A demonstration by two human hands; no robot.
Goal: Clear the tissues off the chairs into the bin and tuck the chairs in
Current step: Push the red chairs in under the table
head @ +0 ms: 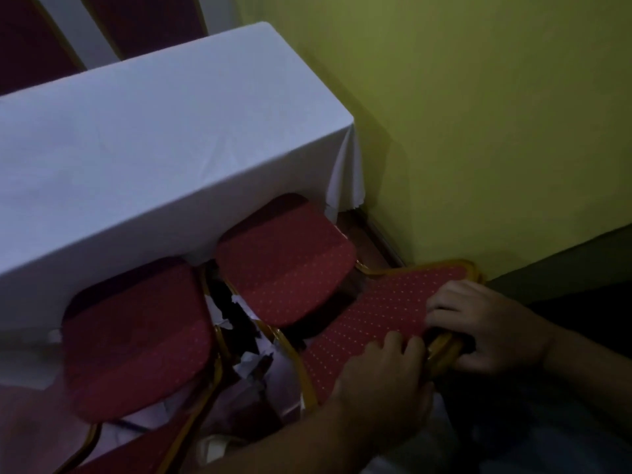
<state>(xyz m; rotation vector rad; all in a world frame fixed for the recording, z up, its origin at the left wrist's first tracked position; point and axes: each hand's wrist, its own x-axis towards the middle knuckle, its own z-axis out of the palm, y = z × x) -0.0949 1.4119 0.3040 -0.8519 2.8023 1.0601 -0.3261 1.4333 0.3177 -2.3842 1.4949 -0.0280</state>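
Observation:
Two red padded chairs with gold frames stand at a table under a white cloth (143, 159). The right chair has its seat (287, 258) partly under the table edge. My left hand (383, 367) and my right hand (485, 326) both grip the top of that chair's dotted red backrest (386, 309). The left chair's seat (136, 340) also sits partly under the cloth. Between the two chairs, low down, lie crumpled white tissues (253, 360) over something dark; whether that is a bin I cannot tell.
A yellow-green wall (478, 131) stands close on the right, with a dark strip at its foot. Two more red chair backs (143, 22) show behind the table at the top left. The left chair's backrest (136, 449) crosses the bottom edge.

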